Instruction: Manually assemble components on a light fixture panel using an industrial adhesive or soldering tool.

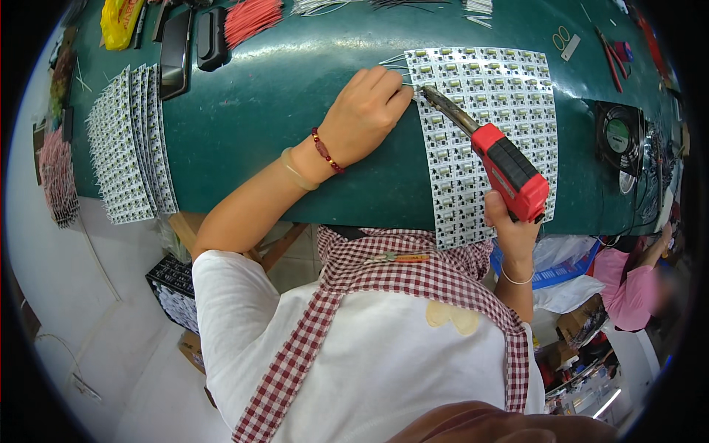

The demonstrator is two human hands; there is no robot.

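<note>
A white panel of many small circuit boards [509,103] lies on the green table [281,103]. My right hand [513,229] grips a red and black soldering gun [509,170]. Its metal tip [436,100] rests on the panel's upper left corner. My left hand [365,111] lies on the table by that corner, fingers pinched on thin white wires [395,63] that stick out to the left of the panel.
Stacks of similar white panels [129,148] overlap at the table's left edge. Red wires [251,18], black cases [210,37] and a yellow bag [122,22] sit at the back left. A small fan [619,134] and scissors [561,35] stand right. Another person in pink [631,284] works at lower right.
</note>
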